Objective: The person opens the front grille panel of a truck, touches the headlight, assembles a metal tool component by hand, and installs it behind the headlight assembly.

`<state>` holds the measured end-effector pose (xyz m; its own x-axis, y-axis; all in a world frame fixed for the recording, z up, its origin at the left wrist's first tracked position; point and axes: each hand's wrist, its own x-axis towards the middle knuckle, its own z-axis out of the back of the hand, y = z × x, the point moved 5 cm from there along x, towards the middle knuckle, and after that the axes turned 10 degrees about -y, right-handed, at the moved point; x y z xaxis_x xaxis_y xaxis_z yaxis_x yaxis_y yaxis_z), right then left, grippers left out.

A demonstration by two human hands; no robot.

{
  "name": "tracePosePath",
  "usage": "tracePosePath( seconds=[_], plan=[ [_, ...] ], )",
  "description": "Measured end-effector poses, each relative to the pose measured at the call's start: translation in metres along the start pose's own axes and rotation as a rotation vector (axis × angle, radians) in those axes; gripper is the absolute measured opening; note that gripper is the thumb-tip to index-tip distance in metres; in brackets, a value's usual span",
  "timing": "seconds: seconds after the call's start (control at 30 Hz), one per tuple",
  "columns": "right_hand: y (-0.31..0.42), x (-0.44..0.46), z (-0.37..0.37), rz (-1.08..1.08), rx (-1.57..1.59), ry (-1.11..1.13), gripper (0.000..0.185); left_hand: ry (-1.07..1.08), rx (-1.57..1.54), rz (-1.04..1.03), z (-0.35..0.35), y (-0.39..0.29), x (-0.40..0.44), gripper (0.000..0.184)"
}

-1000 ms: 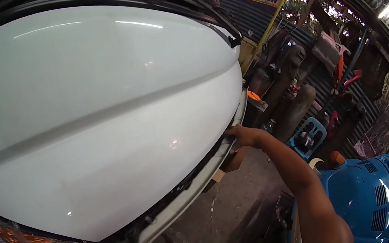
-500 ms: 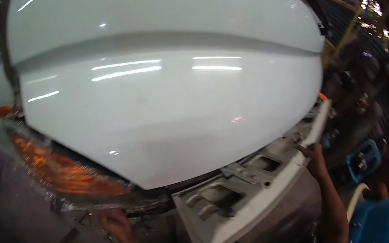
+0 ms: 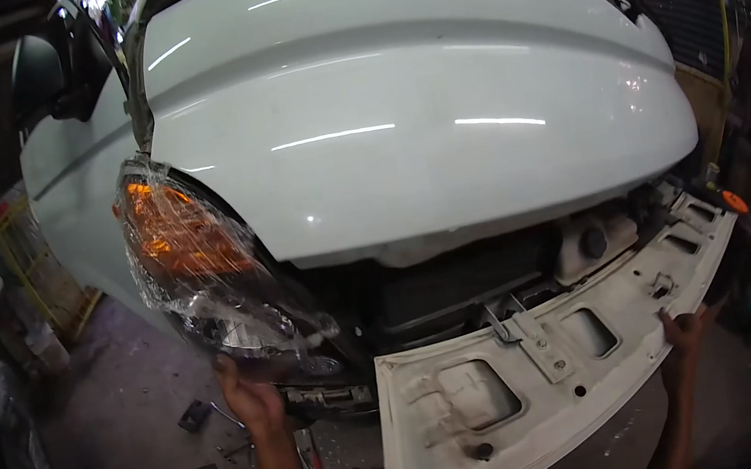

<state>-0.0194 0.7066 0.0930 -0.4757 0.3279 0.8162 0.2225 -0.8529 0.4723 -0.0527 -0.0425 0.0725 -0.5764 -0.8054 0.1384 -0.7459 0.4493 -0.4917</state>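
Partly hidden, the right hand (image 3: 686,331) grips the white panel (image 3: 553,402).

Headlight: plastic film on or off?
On. Crinkled clear film covers the headlight, glinting over its amber section and bunching along the outer edge.

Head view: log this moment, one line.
left hand: at wrapped headlight, lower end | right hand: gripping white panel, outer edge | panel: below hood, dark gap between

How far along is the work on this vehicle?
Done: the headlamp is wrapped in film. In hand: the right hand grips the pale panel; the left hand touches the headlamp. Left, perhaps: fitting or removing the panel; a dark gap shows below the hood.
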Motion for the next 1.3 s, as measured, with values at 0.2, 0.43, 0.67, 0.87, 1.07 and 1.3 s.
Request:
tracePosePath(
  seconds=[0.2,0.43,0.67,0.87,1.07,1.3],
  plan=[
    [-0.011,-0.014,-0.013,0.307,0.008,-0.209,0.054,0.158,-0.038,0.064,-0.020,0.003,-0.004,0.052],
    [-0.013,-0.016,-0.016,0.303,0.197,-0.288,0.053,0.158,-0.050,0.054,-0.019,0.006,-0.003,0.052],
    [-0.026,-0.019,-0.016,0.309,0.188,-0.247,0.050,0.132,-0.064,0.026,-0.022,0.008,-0.004,0.052],
    [-0.041,-0.023,-0.019,0.292,0.091,-0.239,0.056,0.142,-0.045,0.021,-0.028,0.006,-0.010,0.053],
    [0.067,0.037,0.044,0.308,0.086,0.326,0.066,0.103,-0.073,0.021,-0.012,0.009,0.001,0.049],
    [0.302,0.099,-0.030,0.803,0.375,0.901,0.052,0.065,-0.119,-0.051,-0.008,0.008,0.005,0.052]
  ],
)
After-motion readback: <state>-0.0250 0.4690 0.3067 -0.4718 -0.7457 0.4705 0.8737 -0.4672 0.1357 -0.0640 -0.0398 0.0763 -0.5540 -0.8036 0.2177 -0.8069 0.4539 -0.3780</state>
